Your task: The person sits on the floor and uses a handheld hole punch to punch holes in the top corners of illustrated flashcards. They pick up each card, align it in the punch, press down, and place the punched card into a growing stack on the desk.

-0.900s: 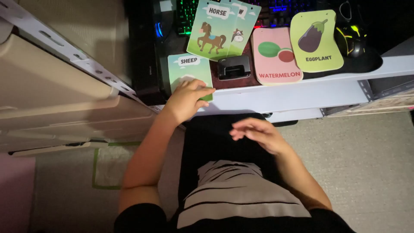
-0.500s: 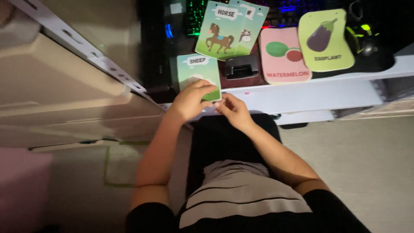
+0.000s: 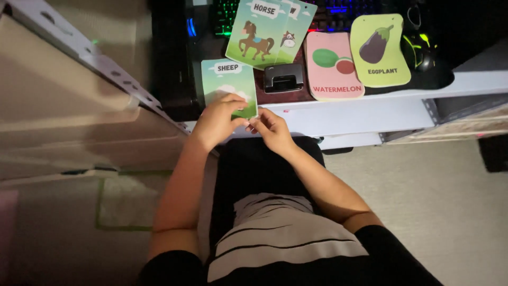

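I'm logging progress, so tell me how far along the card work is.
Looks done: horse card, pink fruit card and eggplant card lie spread on the desk. In hand: both the left hand and right hand grip the sheep card at its lower edge. Left: I cannot tell.

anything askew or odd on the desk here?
Mildly. The horse card sits tilted, propped over another card and partly covering the lit keyboard. The sheep card overhangs the desk edge, pinched by the left hand and right hand. Nothing looks spilled or damaged.
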